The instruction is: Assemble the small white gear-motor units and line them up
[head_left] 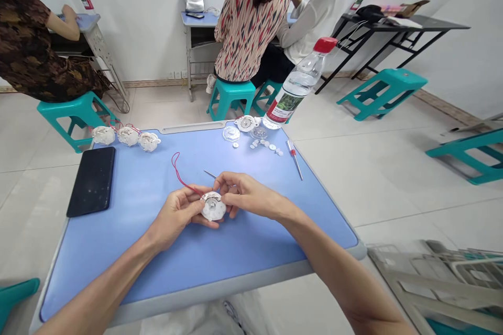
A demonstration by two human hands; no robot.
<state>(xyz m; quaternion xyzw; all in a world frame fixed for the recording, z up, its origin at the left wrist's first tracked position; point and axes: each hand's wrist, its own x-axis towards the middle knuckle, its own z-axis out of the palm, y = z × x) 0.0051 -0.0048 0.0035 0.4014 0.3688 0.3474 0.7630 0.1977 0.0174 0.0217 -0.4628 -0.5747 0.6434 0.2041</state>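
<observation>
A round white plastic motor-like housing point(213, 207) with a metal centre is held just above the blue desk. My left hand point(184, 210) grips its left side, thumb on top and fingers beneath. My right hand point(239, 193) is closed at its upper right edge, thumb and fingers pressed against it. From the housing a looped red wire point(176, 167) runs up and left. A thin metal rod point(209, 173) lies beyond my right hand, its other end hidden. Whether my right fingers also pinch some small part cannot be made out.
The blue desk point(157, 267) bears a black phone point(91, 181), several similar white housings point(128, 136), a clear cover point(231, 133), small white gears point(272, 147), a screwdriver point(293, 156) and a water bottle point(288, 91). Other people sit on green stools point(231, 95) beyond.
</observation>
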